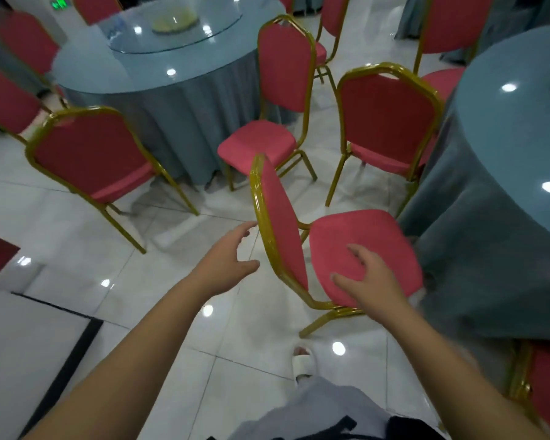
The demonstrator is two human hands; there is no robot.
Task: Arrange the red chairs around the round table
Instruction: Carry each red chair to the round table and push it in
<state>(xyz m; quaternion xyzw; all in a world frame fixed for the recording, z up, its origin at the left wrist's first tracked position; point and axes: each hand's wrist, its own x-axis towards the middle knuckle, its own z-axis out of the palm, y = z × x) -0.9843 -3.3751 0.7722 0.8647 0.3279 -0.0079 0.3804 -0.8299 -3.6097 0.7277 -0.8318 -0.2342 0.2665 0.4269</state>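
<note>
Left hand [227, 258]: fingers [245, 228] spread and lightly bent, holding nothing, their tips just short of the gold frame of the nearest red chair [281, 223].

Right hand [370, 274]: fingers straight and splayed over the front of that chair's seat, gripping nothing; contact with the cushion cannot be confirmed.

The chair stands directly ahead of both sets of fingertips. Its seat edge is close against the draped round table [515, 122], which lies beyond the right fingertips.

Further ahead of the fingers, three more red chairs [92, 154] [285, 71] [388, 115] stand on the tiled floor [77, 223].

Well past the left fingertips, a second round table [146, 74] carries a glass turntable [204, 42]. A shallow dish [175, 19] sits on it; its pale contents are too blurred to identify.
</note>
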